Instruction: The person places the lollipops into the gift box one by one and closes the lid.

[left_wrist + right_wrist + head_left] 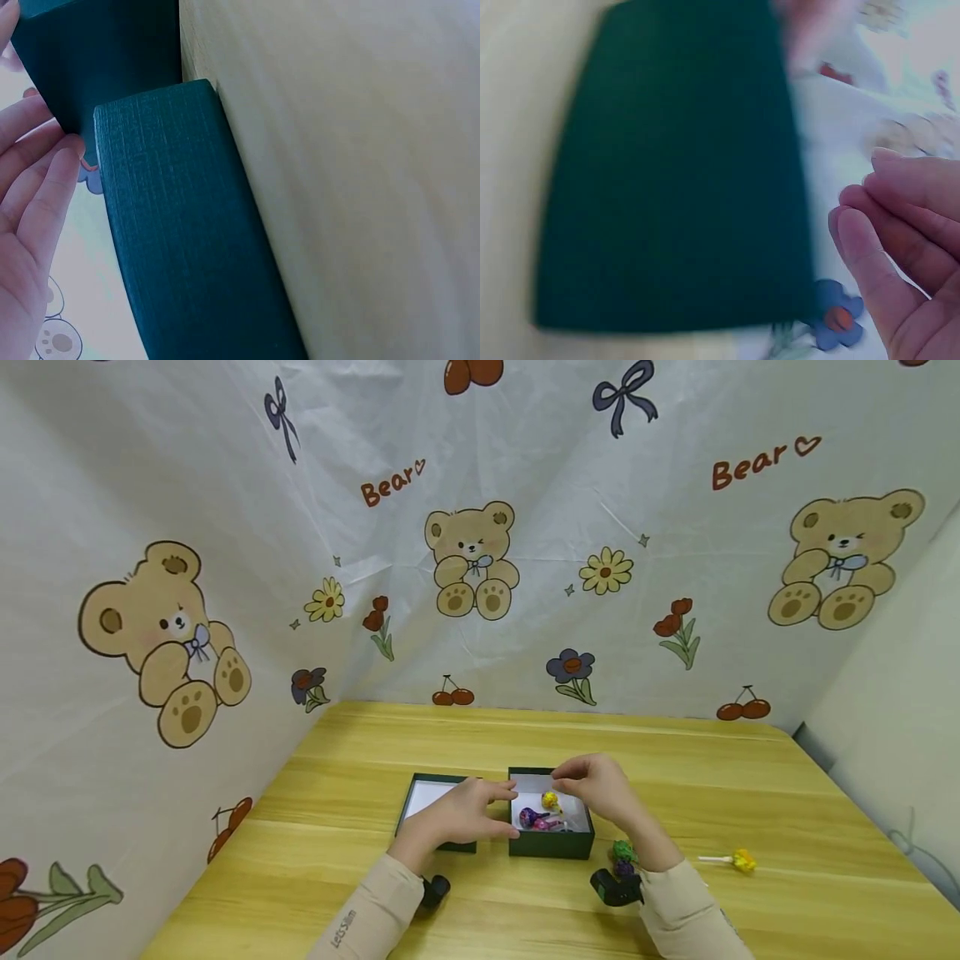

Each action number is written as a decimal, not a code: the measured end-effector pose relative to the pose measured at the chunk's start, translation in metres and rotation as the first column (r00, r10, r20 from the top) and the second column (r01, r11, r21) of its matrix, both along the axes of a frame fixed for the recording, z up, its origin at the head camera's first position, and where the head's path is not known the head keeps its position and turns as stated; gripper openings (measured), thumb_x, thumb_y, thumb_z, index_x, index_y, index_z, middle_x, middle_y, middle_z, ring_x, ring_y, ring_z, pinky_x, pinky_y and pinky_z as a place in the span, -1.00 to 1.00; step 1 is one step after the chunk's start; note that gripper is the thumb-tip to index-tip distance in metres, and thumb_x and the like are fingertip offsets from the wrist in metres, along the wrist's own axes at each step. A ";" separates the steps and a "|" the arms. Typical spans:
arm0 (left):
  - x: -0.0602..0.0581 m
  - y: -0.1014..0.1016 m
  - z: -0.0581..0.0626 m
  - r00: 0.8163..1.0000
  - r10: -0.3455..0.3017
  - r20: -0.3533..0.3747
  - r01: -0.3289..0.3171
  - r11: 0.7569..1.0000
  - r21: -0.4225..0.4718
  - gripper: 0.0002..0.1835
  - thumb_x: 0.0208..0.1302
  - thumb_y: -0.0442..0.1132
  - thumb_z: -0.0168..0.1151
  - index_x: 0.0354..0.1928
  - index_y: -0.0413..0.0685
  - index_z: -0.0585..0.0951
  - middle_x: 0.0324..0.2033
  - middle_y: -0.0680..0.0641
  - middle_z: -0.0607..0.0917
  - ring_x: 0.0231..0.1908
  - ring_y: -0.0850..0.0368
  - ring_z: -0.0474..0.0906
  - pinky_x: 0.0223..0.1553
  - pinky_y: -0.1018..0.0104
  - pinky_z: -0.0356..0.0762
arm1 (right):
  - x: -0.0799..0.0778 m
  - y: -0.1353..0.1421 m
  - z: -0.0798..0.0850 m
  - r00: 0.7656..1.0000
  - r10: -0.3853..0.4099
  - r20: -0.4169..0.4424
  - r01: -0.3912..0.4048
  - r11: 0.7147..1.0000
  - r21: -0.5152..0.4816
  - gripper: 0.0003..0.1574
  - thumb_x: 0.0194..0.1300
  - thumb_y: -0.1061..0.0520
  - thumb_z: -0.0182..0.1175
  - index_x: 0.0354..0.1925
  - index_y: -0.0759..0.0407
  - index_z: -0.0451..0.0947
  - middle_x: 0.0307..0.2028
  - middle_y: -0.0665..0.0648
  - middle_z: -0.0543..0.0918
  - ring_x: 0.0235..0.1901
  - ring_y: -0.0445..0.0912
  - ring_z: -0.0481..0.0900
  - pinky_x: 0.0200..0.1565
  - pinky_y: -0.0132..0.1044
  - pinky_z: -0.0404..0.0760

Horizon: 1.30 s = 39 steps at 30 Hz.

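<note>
A dark green box (551,845) with a white inside stands on the table. In it lie a yellow lollipop (550,799), a purple lollipop (528,817) and a pink one (543,824). My left hand (468,814) touches the box's left side, its fingers fairly straight and its thumb at the front corner. Over the box's back right part is my right hand (600,787), fingers loosely bent towards the thumb. Nothing shows between those fingertips (859,232) in the right wrist view, where the box's green wall (679,187) stands beside them.
Left of the box lies a second green open tray or lid (459,847), partly behind my left hand. Green (624,851) and purple (624,867) lollipops sit by my right wrist. Farther right lies a yellow lollipop (742,860). A bear-print cloth (525,660) hangs behind the table.
</note>
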State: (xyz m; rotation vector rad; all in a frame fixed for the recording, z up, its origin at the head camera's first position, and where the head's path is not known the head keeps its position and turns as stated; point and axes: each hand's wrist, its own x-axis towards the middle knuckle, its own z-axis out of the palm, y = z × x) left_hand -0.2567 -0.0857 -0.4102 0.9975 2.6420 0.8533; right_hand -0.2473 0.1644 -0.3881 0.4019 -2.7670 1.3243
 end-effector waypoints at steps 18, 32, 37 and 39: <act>0.000 0.000 0.001 1.000 -0.003 -0.004 0.003 1.000 0.004 -0.33 0.25 0.03 0.41 0.32 -0.14 0.54 0.45 -0.04 0.39 0.18 -0.02 0.58 -0.07 0.37 0.43 | 0.017 0.094 0.016 0.991 0.101 0.092 -0.105 0.993 0.044 -0.70 0.36 0.23 0.27 -0.03 0.44 0.65 -0.09 0.34 0.72 -0.16 -0.06 0.68 -0.11 -0.18 0.69; 0.000 -0.001 -0.001 1.000 0.001 -0.001 -0.001 1.000 0.010 -0.34 0.24 0.02 0.42 0.31 -0.15 0.55 0.44 -0.07 0.40 0.40 -0.03 0.36 -0.06 0.36 0.44 | 0.005 0.115 -0.022 0.929 0.218 0.300 -0.244 0.969 0.051 -0.77 0.20 0.30 0.37 -0.18 0.44 0.64 -0.30 0.18 0.74 -0.33 -0.07 0.66 -0.26 -0.26 0.66; 0.000 0.000 -0.001 1.000 -0.006 -0.006 0.006 1.000 0.001 -0.34 0.26 0.03 0.40 0.33 -0.13 0.54 0.45 -0.05 0.38 0.24 -0.03 0.53 -0.06 0.34 0.43 | 0.006 0.115 -0.025 0.924 0.218 0.314 -0.248 0.967 0.058 -0.78 0.16 0.31 0.40 -0.21 0.42 0.65 -0.32 0.16 0.73 -0.35 -0.07 0.62 -0.28 -0.24 0.63; 0.001 -0.001 -0.001 1.000 -0.003 -0.002 0.003 1.000 0.000 -0.34 0.26 0.03 0.40 0.33 -0.12 0.53 0.45 -0.05 0.38 0.26 -0.03 0.52 -0.01 0.32 0.47 | 0.006 0.114 -0.025 0.925 0.211 0.316 -0.245 0.967 0.071 -0.78 0.16 0.30 0.40 -0.21 0.41 0.65 -0.32 0.15 0.72 -0.35 -0.07 0.61 -0.28 -0.24 0.62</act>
